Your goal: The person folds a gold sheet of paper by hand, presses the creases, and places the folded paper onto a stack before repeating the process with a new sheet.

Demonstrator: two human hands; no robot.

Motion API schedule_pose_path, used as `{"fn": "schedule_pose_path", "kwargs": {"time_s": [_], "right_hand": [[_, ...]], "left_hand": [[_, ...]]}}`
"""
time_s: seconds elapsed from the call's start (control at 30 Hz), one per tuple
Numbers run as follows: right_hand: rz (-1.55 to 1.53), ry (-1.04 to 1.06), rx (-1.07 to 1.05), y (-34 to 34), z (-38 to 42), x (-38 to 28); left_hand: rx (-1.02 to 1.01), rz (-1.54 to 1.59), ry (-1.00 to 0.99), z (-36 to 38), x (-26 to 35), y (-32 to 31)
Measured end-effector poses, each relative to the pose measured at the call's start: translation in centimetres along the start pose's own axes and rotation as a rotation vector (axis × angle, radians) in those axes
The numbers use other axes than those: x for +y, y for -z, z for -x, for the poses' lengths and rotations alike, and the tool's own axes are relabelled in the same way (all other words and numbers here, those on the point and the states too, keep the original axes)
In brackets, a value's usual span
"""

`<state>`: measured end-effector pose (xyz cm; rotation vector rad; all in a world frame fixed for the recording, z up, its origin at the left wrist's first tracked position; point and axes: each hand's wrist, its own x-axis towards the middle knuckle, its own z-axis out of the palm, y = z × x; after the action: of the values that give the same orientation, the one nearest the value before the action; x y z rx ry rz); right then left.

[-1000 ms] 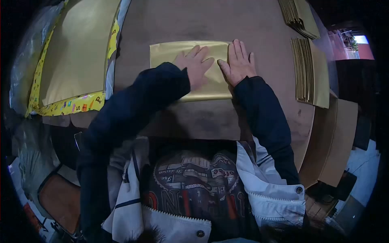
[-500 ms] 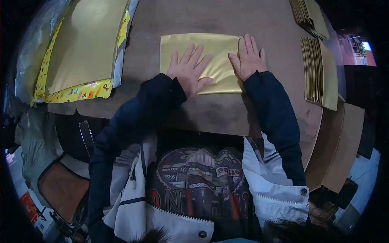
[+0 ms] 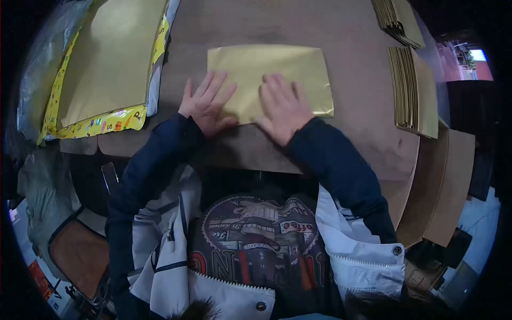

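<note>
On the brown wooden-toned bench (image 3: 368, 106), the flat golden paper sheet (image 3: 256, 58) is being touched by the left hand (image 3: 205, 108), fingers spread, and the right hand (image 3: 282, 111), fingers slightly apart, shifted inward from its right edge. The bench is being flanked by a brown cardboard box (image 3: 449, 186).

The sheet (image 3: 306, 66) lies on the table (image 3: 240, 21), upper centre of the frame, the left hand (image 3: 209, 104) at its lower left corner, the right hand (image 3: 282, 104) on its lower middle. Upper left, a larger sheet (image 3: 112, 58) lies on a wrapper (image 3: 109, 121). Upper right, one bundle (image 3: 402, 24) lies above another bundle (image 3: 413, 90); below, beside the table, is a box (image 3: 452, 184).
</note>
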<state>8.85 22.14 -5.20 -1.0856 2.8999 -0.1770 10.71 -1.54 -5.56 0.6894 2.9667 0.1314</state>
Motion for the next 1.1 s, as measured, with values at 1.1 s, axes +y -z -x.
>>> {"fn": "schedule_pose_path", "kwargs": {"time_s": [1.1], "right_hand": [[0.088,-0.230,-0.149,0.4,10.9,5.1]], "left_hand": [[0.041,0.132,-0.232,-2.7,13.0,-2.0]]}}
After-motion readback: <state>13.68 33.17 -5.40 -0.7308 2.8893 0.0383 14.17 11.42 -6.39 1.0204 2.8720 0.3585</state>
